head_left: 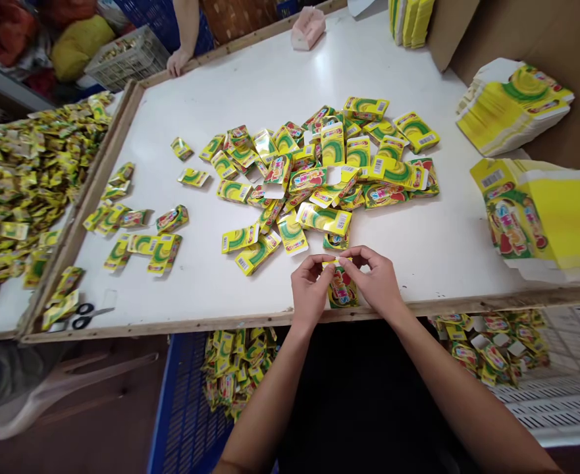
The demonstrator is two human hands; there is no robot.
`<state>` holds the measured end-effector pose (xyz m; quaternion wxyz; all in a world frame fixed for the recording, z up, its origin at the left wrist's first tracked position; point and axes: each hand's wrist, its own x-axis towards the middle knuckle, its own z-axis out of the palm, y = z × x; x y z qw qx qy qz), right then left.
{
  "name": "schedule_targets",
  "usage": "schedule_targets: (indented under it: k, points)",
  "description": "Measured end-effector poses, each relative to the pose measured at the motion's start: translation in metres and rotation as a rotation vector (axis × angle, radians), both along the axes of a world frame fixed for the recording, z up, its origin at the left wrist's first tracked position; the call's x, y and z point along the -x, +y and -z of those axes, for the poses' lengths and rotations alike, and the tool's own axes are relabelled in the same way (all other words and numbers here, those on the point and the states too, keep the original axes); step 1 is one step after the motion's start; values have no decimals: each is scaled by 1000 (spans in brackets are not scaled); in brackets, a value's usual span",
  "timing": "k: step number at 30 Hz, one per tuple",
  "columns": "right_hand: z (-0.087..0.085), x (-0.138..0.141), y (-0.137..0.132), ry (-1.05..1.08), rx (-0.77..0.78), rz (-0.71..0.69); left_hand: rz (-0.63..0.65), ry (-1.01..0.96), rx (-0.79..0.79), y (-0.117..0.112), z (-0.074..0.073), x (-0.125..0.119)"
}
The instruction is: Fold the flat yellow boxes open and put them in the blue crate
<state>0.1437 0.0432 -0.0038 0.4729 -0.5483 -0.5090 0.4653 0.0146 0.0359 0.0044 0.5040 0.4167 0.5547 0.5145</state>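
Note:
A small yellow and green carton with a colourful logo is at the table's front edge, between my two hands. My left hand pinches its upper left corner, thumb on the front face. On the upper right, my right hand grips the same carton with thumb and curled fingers near its top end. Just beyond my fingers lies a loose pile of similar cartons, some with white end flaps sticking out. Whether the held carton's top flap is fully closed cannot be made out.
Stacks of flat cartons and an opened-out bundle lie right. Scissors rest near the left front corner. A wooden rim edges the table. Below are a blue crate and white crate. Another person's hand touches the far edge.

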Motion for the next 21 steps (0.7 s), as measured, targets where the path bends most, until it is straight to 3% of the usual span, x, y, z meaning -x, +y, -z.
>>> schedule_targets:
  k: [9,12,14,17,21]
  points:
    - [16,-11,-13,19,-102,-117,94,41,-23,-13,10,3]
    - [14,-10,-6,-32,-158,-121,46,148,-74,-19,3,11]
    - [9,-7,8,-116,-229,-75,-90,265,-133,-29,-9,30]
    - [2,3,36,-373,-333,-52,-338,448,-139,-57,-30,85]
    - [0,16,66,-792,-342,-132,-435,891,-29,-102,-47,160]
